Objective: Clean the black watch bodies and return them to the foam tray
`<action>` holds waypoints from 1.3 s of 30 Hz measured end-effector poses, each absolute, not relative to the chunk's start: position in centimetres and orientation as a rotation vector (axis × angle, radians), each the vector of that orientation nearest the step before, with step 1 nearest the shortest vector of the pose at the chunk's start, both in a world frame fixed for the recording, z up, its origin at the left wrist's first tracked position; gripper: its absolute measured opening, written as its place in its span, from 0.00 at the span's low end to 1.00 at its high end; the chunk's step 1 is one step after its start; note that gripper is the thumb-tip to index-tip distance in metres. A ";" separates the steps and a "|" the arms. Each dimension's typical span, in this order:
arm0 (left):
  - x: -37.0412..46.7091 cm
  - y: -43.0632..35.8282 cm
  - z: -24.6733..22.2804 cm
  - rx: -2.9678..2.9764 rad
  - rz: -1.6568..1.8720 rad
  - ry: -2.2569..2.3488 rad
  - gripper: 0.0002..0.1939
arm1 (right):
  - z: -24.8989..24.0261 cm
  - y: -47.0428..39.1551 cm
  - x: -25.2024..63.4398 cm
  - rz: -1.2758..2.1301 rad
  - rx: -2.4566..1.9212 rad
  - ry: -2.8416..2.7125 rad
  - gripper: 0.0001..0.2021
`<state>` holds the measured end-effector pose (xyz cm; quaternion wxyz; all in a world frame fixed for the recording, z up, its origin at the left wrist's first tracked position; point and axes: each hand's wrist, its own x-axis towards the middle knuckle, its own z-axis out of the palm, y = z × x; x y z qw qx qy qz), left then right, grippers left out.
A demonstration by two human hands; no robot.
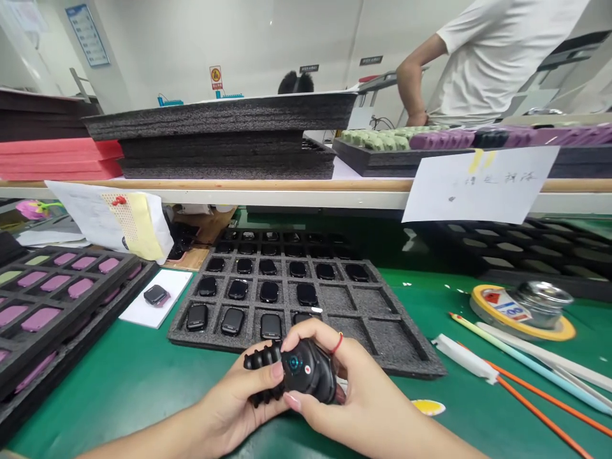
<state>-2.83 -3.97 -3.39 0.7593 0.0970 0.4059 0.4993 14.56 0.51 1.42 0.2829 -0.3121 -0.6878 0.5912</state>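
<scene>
Both forearms are bare where they show, the left forearm [162, 432] toward seven o'clock in the view and the right forearm [415, 424] toward five. The left hand [234, 392] is bare, its thumbnail [276, 370] rounded. The right hand [361, 386] is bare but for a thin red band [338, 343], cord-like, around a finger at the hand's eleven o'clock, with a small yellowish spot near its top.

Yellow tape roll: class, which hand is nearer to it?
Right. The right hand, on the black device, is left of the yellow tape roll; the left hand is farther left.
</scene>
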 end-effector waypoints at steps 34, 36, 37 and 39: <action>-2.7 -4.0 -3.3 0.447 1.043 0.868 0.25 | 0.7 0.7 15.2 1.358 -0.791 -2.069 0.18; -2.8 -4.1 -3.2 0.421 1.052 0.878 0.25 | 0.8 0.7 15.2 1.338 -0.777 -2.071 0.18; -2.8 -4.1 -3.1 0.411 1.055 0.883 0.25 | 0.8 0.8 15.2 1.325 -0.771 -2.073 0.18; -2.8 -4.1 -3.0 0.391 1.062 0.893 0.27 | 0.8 0.8 15.2 1.313 -0.758 -2.072 0.17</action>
